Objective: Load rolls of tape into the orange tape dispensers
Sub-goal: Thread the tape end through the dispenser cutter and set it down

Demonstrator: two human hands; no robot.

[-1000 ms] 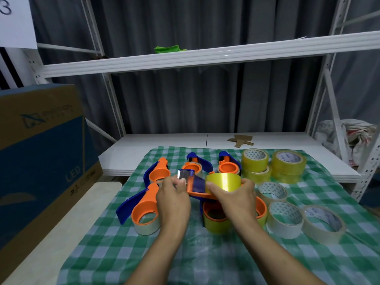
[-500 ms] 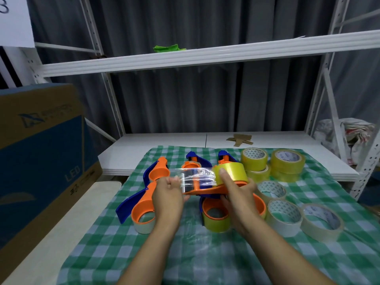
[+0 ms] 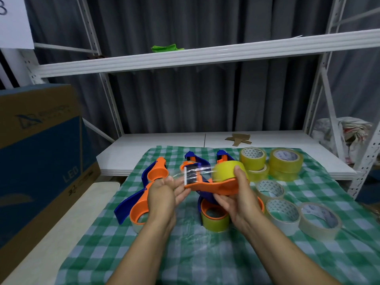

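Observation:
My right hand [image 3: 239, 202] grips an orange tape dispenser [image 3: 218, 187] above the checked cloth, thumb pressed on the yellow tape roll [image 3: 225, 172] seated in it. A clear strip of tape [image 3: 202, 171] runs from the roll across the dispenser's blue cutter end. My left hand [image 3: 163, 195] is at that end, thumb and fingertips pinching the strip's free end. Loose rolls lie to the right: two yellow stacks [image 3: 252, 159] [image 3: 286, 160] and three pale rolls [image 3: 282, 212].
Several other orange-and-blue dispensers [image 3: 141, 208] lie on the green checked cloth [image 3: 205, 254], one with a yellow roll [image 3: 214, 218] right under my hands. A large cardboard box [image 3: 41, 161] stands at the left. A white shelf [image 3: 205, 54] runs overhead.
The clear strip has been drawn out leftward from the roll over the cutter. My right hand has shifted its grip, thumb now on top of the roll, and the dispenser has tilted.

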